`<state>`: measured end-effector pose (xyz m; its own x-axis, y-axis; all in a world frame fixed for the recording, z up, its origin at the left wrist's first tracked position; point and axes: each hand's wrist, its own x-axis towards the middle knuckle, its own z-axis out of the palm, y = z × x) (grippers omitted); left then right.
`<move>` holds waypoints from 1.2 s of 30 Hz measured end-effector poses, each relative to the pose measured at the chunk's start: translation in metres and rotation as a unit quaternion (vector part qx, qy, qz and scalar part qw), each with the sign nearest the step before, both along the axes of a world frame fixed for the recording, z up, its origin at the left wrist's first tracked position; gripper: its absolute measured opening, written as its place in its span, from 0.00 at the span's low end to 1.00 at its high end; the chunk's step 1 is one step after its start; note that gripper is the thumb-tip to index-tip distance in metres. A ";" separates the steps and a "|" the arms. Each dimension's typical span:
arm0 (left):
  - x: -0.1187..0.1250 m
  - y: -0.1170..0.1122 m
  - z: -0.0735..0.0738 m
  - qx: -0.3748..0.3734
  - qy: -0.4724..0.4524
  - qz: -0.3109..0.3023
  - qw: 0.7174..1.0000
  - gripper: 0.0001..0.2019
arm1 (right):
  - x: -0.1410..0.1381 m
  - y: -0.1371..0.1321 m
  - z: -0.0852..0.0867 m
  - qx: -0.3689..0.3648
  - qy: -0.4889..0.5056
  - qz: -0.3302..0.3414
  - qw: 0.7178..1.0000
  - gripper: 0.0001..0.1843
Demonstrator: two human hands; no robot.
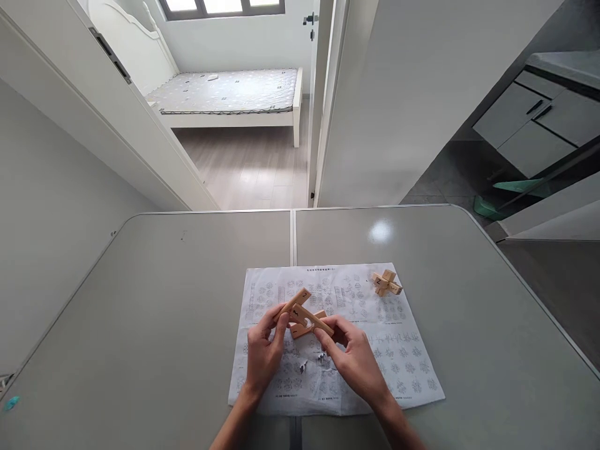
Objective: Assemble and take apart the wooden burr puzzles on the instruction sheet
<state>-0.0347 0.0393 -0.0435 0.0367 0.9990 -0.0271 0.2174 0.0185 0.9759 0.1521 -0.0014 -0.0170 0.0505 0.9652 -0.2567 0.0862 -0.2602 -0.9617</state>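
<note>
My left hand [263,350] and my right hand [352,357] are closed on a cluster of notched wooden puzzle bars [304,315], held crossed just above a printed instruction sheet [398,356]. The left fingers pinch the upper bar's left end. The right fingers grip the right end of the lower bars. Farther right on the sheet's upper corner lies a small assembled wooden cross puzzle [387,283], untouched.
The sheet lies on a grey folding table [154,325] with a centre seam. Beyond the far edge are an open doorway, a bed [229,94] and grey cabinets [534,119] at right. A small teal object [11,402] sits at the table's left edge.
</note>
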 end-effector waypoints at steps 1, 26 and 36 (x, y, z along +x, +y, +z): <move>0.000 -0.001 -0.001 0.011 0.011 -0.002 1.000 0.14 | -0.001 0.000 0.000 -0.005 0.005 -0.003 1.000 0.20; 0.002 -0.005 -0.003 0.084 0.100 -0.019 0.991 0.13 | -0.007 -0.004 0.004 -0.052 0.177 0.048 0.982 0.23; 0.000 -0.004 0.000 0.058 0.067 -0.049 0.995 0.12 | -0.005 -0.007 0.002 -0.036 0.203 0.082 0.975 0.22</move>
<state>-0.0351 0.0348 -0.0438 0.1380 0.9874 0.0773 0.3407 -0.1206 0.9324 0.1472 -0.0080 -0.0145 -0.2233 0.9304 -0.2907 -0.2522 -0.3433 -0.9047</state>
